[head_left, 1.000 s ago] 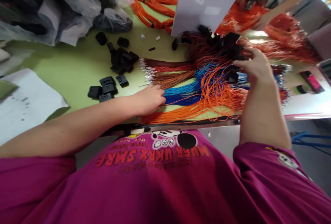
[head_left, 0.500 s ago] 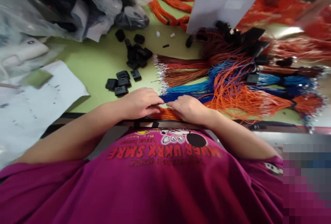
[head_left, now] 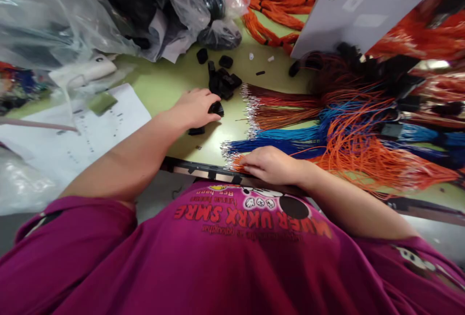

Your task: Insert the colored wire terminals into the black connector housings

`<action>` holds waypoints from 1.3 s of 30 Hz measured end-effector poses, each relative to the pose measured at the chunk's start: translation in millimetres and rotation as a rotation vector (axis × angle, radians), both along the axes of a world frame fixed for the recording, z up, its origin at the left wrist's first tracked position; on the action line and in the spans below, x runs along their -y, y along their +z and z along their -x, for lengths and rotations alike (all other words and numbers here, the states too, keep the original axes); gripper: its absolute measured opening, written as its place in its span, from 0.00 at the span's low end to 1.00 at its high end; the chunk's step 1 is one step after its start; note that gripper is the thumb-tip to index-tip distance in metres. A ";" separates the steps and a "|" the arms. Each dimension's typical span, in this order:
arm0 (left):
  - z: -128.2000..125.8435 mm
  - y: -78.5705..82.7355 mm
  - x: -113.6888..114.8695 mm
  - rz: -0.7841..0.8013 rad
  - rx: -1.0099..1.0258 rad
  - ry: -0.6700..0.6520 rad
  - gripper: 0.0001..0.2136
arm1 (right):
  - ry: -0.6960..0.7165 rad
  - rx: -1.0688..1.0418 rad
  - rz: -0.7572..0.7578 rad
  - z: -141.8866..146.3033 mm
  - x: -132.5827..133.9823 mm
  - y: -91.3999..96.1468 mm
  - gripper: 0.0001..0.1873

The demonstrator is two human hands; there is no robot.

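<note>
My left hand (head_left: 196,107) is over the small black plastic connector housings, thumb and fingers closed around one black connector housing (head_left: 217,108). Another housing (head_left: 196,131) shows just below that hand, and more may be hidden under it. A pile of similar housings (head_left: 223,82) lies a little farther back. At the front edge, my right hand (head_left: 271,165) has its fingers pressed together on the orange wires (head_left: 238,162), close to their metal-tipped ends. Beside it run dark blue wires (head_left: 283,144) and light blue wires (head_left: 290,133), with brown wires (head_left: 290,115) behind.
Clear plastic bags (head_left: 203,0) with dark contents crowd the back left. A printed sheet (head_left: 123,116) lies at left near a white tool-like object (head_left: 85,70). A white board (head_left: 334,19) leans at the back right, orange wire bundles (head_left: 276,0) beside it. A tangle of wires (head_left: 359,135) spreads right.
My hands were together at the front edge; my left hand has moved away left and back to the connector housings. My right hand stays by the orange wires. The view has shifted left.
</note>
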State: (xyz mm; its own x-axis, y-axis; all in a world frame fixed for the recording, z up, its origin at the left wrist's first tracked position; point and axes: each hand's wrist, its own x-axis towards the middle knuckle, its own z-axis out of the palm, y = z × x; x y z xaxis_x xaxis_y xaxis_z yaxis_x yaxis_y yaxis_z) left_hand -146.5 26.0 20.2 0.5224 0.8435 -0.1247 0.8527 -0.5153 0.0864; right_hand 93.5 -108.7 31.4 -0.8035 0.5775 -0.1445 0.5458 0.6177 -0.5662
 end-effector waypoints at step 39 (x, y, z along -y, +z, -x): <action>-56.7 6.5 99.0 0.942 1.440 0.455 0.19 | -0.531 -0.354 -0.222 -18.8 14.2 -4.3 0.14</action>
State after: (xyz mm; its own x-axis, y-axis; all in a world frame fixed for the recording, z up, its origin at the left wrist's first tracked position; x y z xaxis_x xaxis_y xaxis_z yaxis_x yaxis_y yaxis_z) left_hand -89.8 -73.0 26.8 0.4128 0.8589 -0.3031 -0.1085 0.3768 0.9199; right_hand 112.3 -122.9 27.1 -0.3800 0.8926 0.2427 0.6125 0.4394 -0.6571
